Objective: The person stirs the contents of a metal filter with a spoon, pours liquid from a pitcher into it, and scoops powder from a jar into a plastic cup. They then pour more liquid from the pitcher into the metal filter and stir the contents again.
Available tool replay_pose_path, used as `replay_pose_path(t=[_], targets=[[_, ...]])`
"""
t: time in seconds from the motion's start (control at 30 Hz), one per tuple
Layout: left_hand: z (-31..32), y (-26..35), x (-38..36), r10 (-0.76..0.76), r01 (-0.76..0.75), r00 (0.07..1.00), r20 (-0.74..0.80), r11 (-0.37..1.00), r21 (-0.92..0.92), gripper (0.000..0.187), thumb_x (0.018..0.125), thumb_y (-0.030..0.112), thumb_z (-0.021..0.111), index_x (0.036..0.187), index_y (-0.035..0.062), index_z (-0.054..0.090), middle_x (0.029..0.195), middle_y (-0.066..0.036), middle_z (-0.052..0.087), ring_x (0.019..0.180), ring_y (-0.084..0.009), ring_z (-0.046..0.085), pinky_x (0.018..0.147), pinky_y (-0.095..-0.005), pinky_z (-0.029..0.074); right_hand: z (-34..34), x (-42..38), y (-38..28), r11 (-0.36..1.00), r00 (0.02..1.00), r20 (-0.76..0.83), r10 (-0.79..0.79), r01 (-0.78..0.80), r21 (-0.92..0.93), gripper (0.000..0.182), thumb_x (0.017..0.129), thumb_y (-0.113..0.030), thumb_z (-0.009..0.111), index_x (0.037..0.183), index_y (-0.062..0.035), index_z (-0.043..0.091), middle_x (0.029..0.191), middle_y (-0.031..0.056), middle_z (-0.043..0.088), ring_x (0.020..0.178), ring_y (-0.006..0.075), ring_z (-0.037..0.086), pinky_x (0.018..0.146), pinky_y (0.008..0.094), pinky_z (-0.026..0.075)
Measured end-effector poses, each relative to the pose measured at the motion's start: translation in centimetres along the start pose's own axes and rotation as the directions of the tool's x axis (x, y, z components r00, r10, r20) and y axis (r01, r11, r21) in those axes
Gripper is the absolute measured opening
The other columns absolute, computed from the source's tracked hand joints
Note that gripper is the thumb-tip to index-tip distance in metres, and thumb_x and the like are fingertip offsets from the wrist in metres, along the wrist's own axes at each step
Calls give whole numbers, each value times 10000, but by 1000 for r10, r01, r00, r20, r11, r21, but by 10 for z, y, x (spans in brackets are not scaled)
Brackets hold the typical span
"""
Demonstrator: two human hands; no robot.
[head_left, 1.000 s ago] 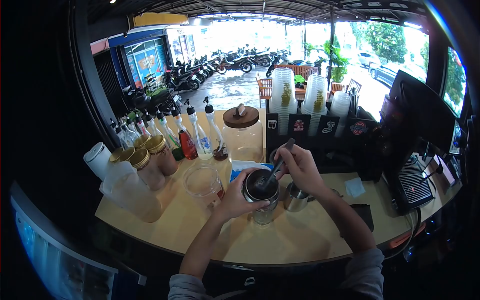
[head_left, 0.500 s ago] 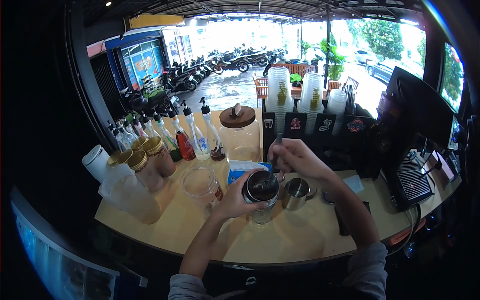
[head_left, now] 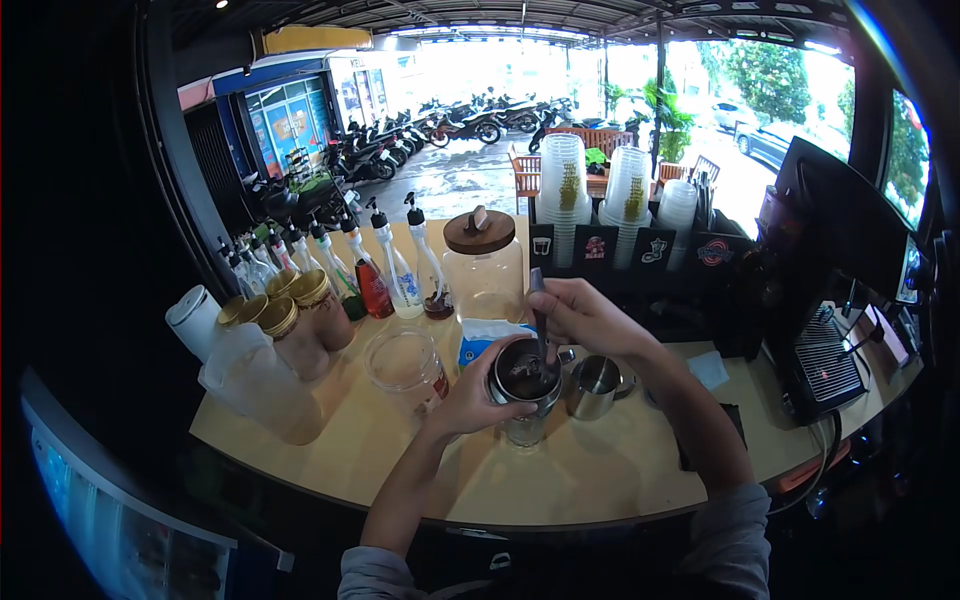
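Gripping round steel cup of dark liquid (head_left: 526,372) in my left hand (head_left: 470,395), fingers curled round its side, cup above curved tan bench (head_left: 590,470). My right hand (head_left: 585,318) closed, pinching long metal spoon (head_left: 541,330), tip down in dark liquid. Small steel pitcher (head_left: 594,386) just right of cup. Clear plastic tub (head_left: 405,368) near left. Wood-lidded glass jar (head_left: 484,262) behind.

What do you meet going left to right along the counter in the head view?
White roll → gold-lidded jars → open glass jar → left hand → dark-filled cup → steel jug → napkin → drip tray.
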State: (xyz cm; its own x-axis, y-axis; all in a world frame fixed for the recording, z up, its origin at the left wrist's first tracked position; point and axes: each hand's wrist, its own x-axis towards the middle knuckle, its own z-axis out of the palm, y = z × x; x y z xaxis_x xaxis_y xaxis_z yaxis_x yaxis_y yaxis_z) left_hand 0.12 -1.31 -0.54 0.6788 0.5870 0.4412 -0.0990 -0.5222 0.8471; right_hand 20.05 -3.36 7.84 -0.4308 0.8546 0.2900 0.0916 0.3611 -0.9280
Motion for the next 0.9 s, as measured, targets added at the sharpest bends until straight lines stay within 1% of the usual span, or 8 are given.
replay_pose_path(t=[0.07, 0.1, 0.17, 0.3, 0.4, 0.63, 0.8, 0.9], targets=[[0, 2, 0, -69, 68, 998, -5, 998, -9, 905, 644, 134, 855, 1386, 31, 347, 1279, -97, 504, 1235, -184, 458, 1053, -334, 345, 5, -2, 4, 1000, 999, -38, -23, 22, -17, 297, 1023, -249, 400, 857, -31, 514, 548, -39, 397, 476, 32, 408, 484, 226, 462], [1, 1, 0, -69, 69, 998, -4, 998, -11, 905, 644, 134, 855, 1386, 31, 347, 1279, -97, 504, 1235, -184, 458, 1053, -334, 345, 6, -3, 4, 1000, 999, -39, -21, 20, -17, 297, 1023, -249, 400, 857, -31, 514, 548, -39, 397, 476, 32, 408, 484, 226, 462], [2, -1, 0, -84, 80, 994, -68, 995, -51, 881, 646, 126, 855, 1372, 27, 366, 1269, -93, 514, 1217, -182, 476, 1039, -330, 364, 7, -6, 1, 998, 982, -186, -30, 18, -67, 279, 1029, -245, 382, 885, -37, 500, 523, -33, 399, 447, 39, 402, 438, 220, 403], [1, -10, -1, 2, -2, 995, -98, 1000, -4, 861, 663, 163, 853, 1352, 19, 357, 1254, -113, 529, 1187, -192, 522, 1032, -335, 395, 0, -9, 14, 999, 982, -185, -21, 12, -48, 308, 1029, -286, 379, 905, -36, 511, 521, -11, 463, 431, 47, 457, 443, 194, 397], [1, -10, -2, -23, 22, 992, -127, 1000, -14, 853, 664, 157, 852, 1348, 16, 363, 1255, -111, 528, 1176, -195, 530, 1024, -337, 405, -3, -10, 16, 999, 955, -296, -38, 28, -36, 312, 1029, -297, 376, 914, -40, 510, 519, -7, 472, 415, 55, 465, 418, 193, 355], [2, -8, -2, -59, 57, 987, -151, 998, -17, 822, 650, 162, 859, 1319, 10, 405, 1222, -113, 550, 1175, -195, 527, 1027, -336, 400, -2, -14, 8, 997, 951, -309, -21, -1, -72, 317, 1027, -305, 382, 913, -39, 512, 520, -14, 469, 414, 52, 464, 417, 191, 352], [6, -13, -4, -55, 66, 981, -187, 997, 51, 819, 631, 216, 875, 1281, 10, 422, 1198, -121, 561, 1146, -204, 545, 1004, -341, 418, 1, -18, 10, 1000, 950, -311, 20, -13, 25, 324, 1021, -309, 400, 898, -32, 515, 542, -9, 461, 444, 46, 463, 427, 211, 440], [13, -14, -6, -36, 57, 967, -253, 995, 77, 815, 609, 250, 888, 1237, 10, 428, 1169, -121, 575, 1106, -216, 571, 981, -349, 435, 1, -24, 9, 999, 946, -324, -24, 34, 25, 326, 1011, -315, 428, 886, -27, 518, 550, -6, 460, 453, 40, 458, 435, 225, 482]])
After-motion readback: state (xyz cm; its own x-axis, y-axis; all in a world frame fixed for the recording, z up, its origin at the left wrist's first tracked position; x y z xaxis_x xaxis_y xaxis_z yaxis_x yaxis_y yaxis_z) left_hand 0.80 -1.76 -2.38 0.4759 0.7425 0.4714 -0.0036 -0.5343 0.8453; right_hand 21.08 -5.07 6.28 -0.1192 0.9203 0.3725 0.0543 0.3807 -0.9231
